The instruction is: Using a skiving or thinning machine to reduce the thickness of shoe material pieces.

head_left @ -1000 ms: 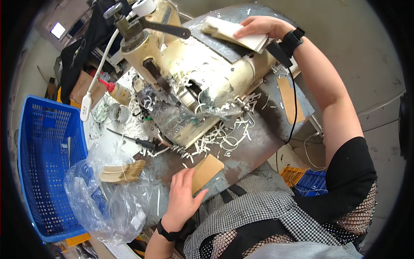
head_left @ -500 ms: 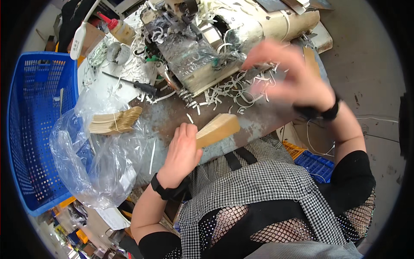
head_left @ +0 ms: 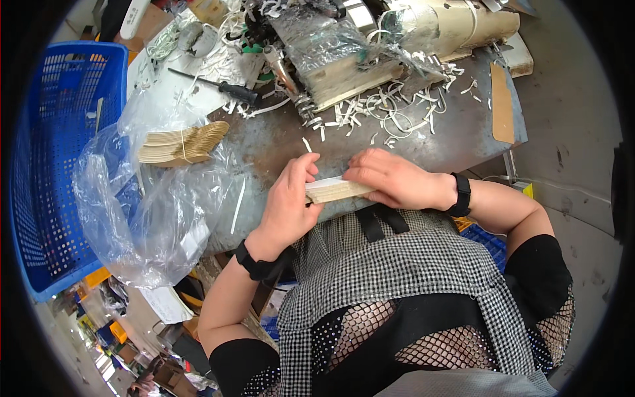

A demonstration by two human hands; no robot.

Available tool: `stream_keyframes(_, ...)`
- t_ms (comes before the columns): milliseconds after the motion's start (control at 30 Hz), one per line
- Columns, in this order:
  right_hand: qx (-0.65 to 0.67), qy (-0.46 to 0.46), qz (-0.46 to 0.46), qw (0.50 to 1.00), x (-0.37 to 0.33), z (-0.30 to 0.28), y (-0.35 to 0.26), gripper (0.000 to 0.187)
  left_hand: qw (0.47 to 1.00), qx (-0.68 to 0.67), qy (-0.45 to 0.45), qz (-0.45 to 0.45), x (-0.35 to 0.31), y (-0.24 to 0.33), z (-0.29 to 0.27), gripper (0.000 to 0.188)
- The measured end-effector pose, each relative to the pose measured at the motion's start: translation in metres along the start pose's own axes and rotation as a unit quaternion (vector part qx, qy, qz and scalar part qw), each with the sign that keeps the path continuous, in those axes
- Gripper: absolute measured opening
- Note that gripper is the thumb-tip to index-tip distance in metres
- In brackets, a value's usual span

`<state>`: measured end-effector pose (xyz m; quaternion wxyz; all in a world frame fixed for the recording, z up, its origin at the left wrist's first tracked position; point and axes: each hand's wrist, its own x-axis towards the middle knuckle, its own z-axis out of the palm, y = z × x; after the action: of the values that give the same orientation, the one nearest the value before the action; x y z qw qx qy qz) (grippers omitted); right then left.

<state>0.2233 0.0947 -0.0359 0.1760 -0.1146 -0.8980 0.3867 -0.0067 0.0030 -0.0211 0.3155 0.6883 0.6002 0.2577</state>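
Note:
Both my hands grip a stack of tan card pieces [head_left: 339,192] near the table's front edge. The stack lies edge-on, with a white surface on top and its layered edges toward me. My left hand [head_left: 286,198] closes round its left end. At the other end, my right hand [head_left: 391,177] has its fingers over the top and the thumb below. A second bundle of tan card pieces [head_left: 178,147], held by a rubber band, rests on a clear plastic bag [head_left: 159,218] to the left.
A machine [head_left: 350,66] covered in plastic film stands at the back, with white strip scraps [head_left: 390,112] before it. A black-handled screwdriver [head_left: 235,92] lies left of it. One flat tan card piece [head_left: 502,109] is at the table's right end. A blue crate [head_left: 59,165] stands far left.
My right hand has come down from near the machine onto the stack's right end. The stack has been turned, so its layered edges now face me. The whole view has shifted slightly.

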Motion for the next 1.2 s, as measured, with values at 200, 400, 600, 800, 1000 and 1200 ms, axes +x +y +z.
stream_keyframes(200,0.161,0.037,0.15,0.975,0.016,-0.037,-0.014,0.033,0.991,-0.026,0.057,0.119,0.015,0.02,-0.031,0.033)
stream_keyframes(400,0.37,0.04,0.242,0.896,0.04,-0.077,-0.024,0.031,0.979,-0.17,0.057,0.092,0.043,0.036,-0.049,0.025)
stream_keyframes(600,0.273,0.156,0.2,0.928,0.044,-0.111,-0.03,0.025,0.945,-0.318,0.074,-0.014,0.066,0.049,-0.069,0.011)
stream_keyframes(800,0.14,0.316,0.125,0.93,0.034,-0.142,-0.017,0.019,0.941,-0.325,0.067,-0.065,0.092,0.026,-0.103,0.019)
stream_keyframes(1000,0.067,0.134,0.186,0.971,0.042,-0.141,-0.026,0.031,0.941,-0.329,0.068,-0.044,0.095,0.036,-0.094,0.012)
stream_keyframes(1200,0.099,0.154,0.133,0.974,0.05,-0.128,-0.022,0.018,0.936,-0.348,0.017,-0.039,0.093,0.046,-0.098,0.014)
